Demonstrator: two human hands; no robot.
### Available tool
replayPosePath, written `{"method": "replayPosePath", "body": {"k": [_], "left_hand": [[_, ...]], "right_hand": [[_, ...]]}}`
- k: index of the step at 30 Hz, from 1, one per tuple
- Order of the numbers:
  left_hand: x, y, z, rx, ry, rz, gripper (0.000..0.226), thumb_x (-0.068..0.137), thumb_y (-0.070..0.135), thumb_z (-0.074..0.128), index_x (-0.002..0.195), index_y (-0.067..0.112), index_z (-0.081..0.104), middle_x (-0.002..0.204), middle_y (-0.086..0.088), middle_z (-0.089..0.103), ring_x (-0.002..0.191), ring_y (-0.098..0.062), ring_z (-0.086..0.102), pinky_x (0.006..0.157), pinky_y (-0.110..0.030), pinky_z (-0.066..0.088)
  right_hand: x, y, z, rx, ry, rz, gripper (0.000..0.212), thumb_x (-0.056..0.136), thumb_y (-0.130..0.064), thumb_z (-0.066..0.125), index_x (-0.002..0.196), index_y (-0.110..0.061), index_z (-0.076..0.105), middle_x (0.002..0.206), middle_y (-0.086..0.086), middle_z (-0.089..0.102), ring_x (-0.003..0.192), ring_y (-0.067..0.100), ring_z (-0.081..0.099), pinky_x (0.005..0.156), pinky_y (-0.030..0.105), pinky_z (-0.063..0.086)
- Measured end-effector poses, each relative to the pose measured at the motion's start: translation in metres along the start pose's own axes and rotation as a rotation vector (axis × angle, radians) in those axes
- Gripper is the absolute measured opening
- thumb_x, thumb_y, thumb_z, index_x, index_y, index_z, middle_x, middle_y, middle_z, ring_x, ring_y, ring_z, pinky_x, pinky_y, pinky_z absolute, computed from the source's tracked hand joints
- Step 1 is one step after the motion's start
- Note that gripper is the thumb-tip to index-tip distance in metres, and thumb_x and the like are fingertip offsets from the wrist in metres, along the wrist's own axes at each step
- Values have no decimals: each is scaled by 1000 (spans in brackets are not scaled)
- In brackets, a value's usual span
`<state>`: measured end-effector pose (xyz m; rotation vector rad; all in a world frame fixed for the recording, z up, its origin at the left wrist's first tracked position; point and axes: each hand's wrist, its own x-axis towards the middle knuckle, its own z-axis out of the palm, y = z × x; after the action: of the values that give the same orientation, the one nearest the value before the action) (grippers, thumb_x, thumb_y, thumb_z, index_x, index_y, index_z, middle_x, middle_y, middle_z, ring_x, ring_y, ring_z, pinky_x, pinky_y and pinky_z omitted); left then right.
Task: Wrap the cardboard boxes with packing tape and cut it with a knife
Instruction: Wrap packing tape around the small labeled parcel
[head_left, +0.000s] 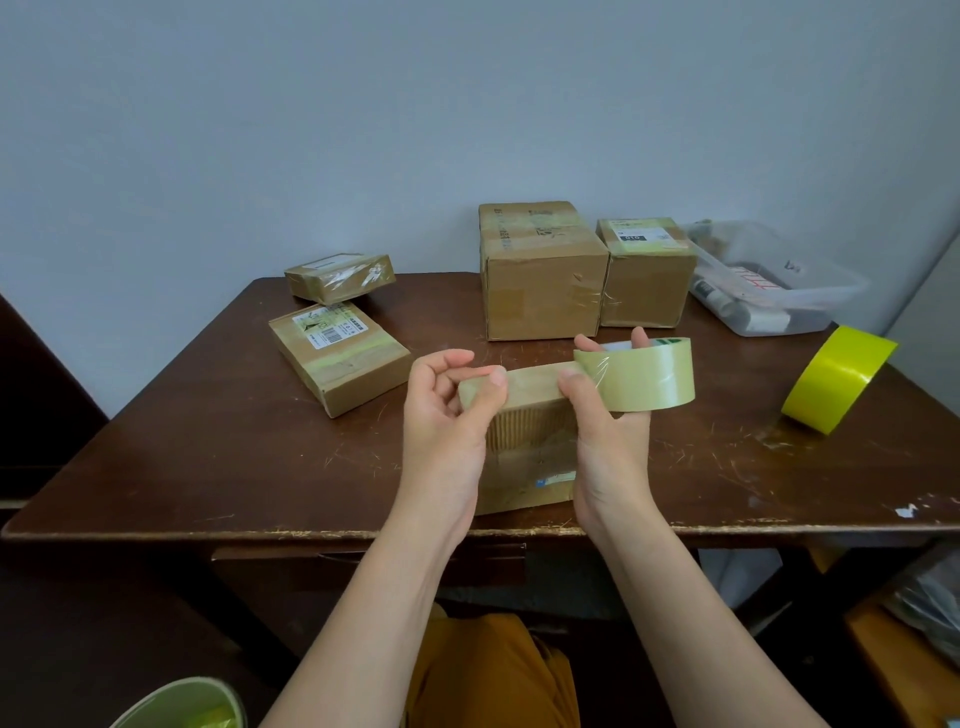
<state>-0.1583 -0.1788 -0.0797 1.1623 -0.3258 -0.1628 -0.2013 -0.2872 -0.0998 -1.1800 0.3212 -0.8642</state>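
Pulling tape: left hand (447, 410) pinching the free tape end (480, 387), right hand (605, 415) gripping the tape roll (649, 376), centre frame. Next, probably: press strip onto the small box (524, 467) below.

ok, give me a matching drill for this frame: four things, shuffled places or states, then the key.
Things
1. clear tape roll
2. yellow tape roll
3. plastic bin
4. pulled tape strip

Places or states
A. stretched between both hands over the small box
B. far right corner of the table, holding bottles
C. held in the right hand
D. standing on edge, right side of table, untouched

Pairs: 1-C, 2-D, 3-B, 4-A. The left hand pinches the strip's free end.
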Motion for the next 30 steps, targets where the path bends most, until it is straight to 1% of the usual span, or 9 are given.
{"method": "replayPosePath", "body": {"k": [3, 7, 11, 14, 17, 19, 24, 27, 30], "left_hand": [[1, -1, 3, 19, 28, 1, 23, 92, 5, 64, 108, 20, 57, 93, 0, 67, 89, -9, 65, 75, -20, 53], [-1, -1, 7, 65, 35, 42, 21, 96, 6, 57, 111, 21, 57, 96, 2, 66, 89, -7, 64, 76, -22, 53], [-1, 0, 10, 152, 73, 72, 21, 98, 9, 54, 110, 25, 58, 95, 7, 66, 92, -6, 64, 84, -29, 54], [-2, 0, 10, 189, 90, 89, 18, 100, 12, 52, 107, 27, 60, 94, 9, 66, 96, -8, 64, 89, -34, 54], [-1, 4, 11, 301, 88, 138, 18, 102, 16, 49, 103, 27, 63, 96, 9, 66, 98, -9, 62, 89, -36, 53], [0, 8, 13, 517, 98, 286, 20, 102, 17, 48, 98, 22, 67, 97, 6, 66, 96, -8, 60, 89, -38, 50], [-14, 1, 12, 1144, 195, 843, 17, 94, 18, 59, 89, 12, 74, 113, -13, 60, 114, -26, 44, 95, -58, 39], [-32, -6, 10, 1368, 251, 949, 24, 95, 32, 55, 97, 19, 76, 118, -14, 51, 109, -32, 39, 86, -52, 37], [-35, -5, 6, 1441, 186, 976, 33, 98, 30, 53, 118, 12, 71, 99, -15, 47, 87, -21, 39, 60, -34, 41]], "right_hand": [[1, 0, -2, 36, -5, 32, 73, 80, -29, 63, 144, -48, 32, 120, -20, 67, 98, -5, 63, 85, 29, 44], [5, -3, -8, 58, -42, 82, 53, 89, -30, 60, 132, -53, 40, 121, -18, 67, 113, 7, 60, 98, 38, 45], [7, -6, -10, 41, -70, 79, 52, 95, -20, 59, 129, -54, 41, 120, -16, 68, 116, 14, 58, 106, 50, 43], [9, -9, -8, 25, -72, 69, 56, 86, -22, 62, 129, -52, 42, 118, -14, 68, 112, 14, 59, 105, 47, 43], [11, -12, -12, 39, -134, 101, 52, 92, -22, 67, 130, -51, 44, 120, -14, 67, 110, 9, 61, 98, 43, 48], [9, -17, -15, 28, -204, 131, 52, 89, -35, 66, 134, -48, 43, 128, -13, 62, 118, 11, 59, 99, 43, 49], [4, -23, -21, 82, -257, 188, 46, 87, -55, 49, 133, -47, 52, 136, -5, 58, 126, 23, 57, 107, 52, 43], [-2, -23, -21, 83, -227, 170, 38, 95, -55, 41, 130, -51, 55, 136, -4, 57, 126, 24, 57, 110, 54, 41], [-9, -24, -17, 66, -196, 99, 38, 92, -63, 43, 128, -57, 54, 138, -6, 54, 128, 20, 54, 109, 50, 43]]}}
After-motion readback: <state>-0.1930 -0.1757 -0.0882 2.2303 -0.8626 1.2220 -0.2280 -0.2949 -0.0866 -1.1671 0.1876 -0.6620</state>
